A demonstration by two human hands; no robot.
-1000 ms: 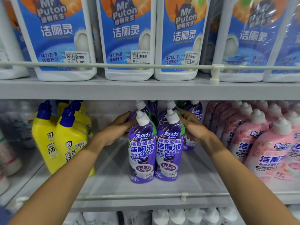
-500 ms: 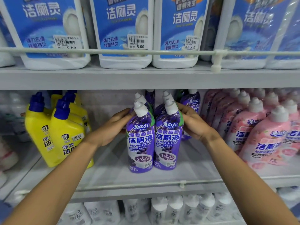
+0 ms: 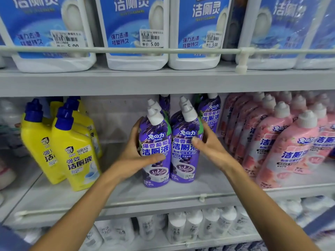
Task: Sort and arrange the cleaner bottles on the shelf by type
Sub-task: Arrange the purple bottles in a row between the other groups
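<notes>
Two rows of purple cleaner bottles with white caps stand mid-shelf. My left hand [image 3: 134, 156] grips the front left purple bottle [image 3: 155, 140], thumb across its label and fingers round its left side. My right hand [image 3: 210, 147] holds the front right purple bottle [image 3: 184, 160], thumb on the label and fingers round its right side. The two front bottles stand upright and touch each other. More purple bottles [image 3: 210, 111] stand behind them, partly hidden.
Yellow bottles with blue caps [image 3: 76, 151] stand to the left, with a gap of bare shelf [image 3: 116, 192] between them and the purple ones. Pink bottles [image 3: 290, 147] crowd the right. A front rail [image 3: 163, 201] edges the shelf. Blue-labelled white jugs [image 3: 136, 33] sit above, white bottles [image 3: 181, 225] below.
Both hands have come forward from beside the rear purple bottles and now wrap round the two front ones. The view has tilted down slightly.
</notes>
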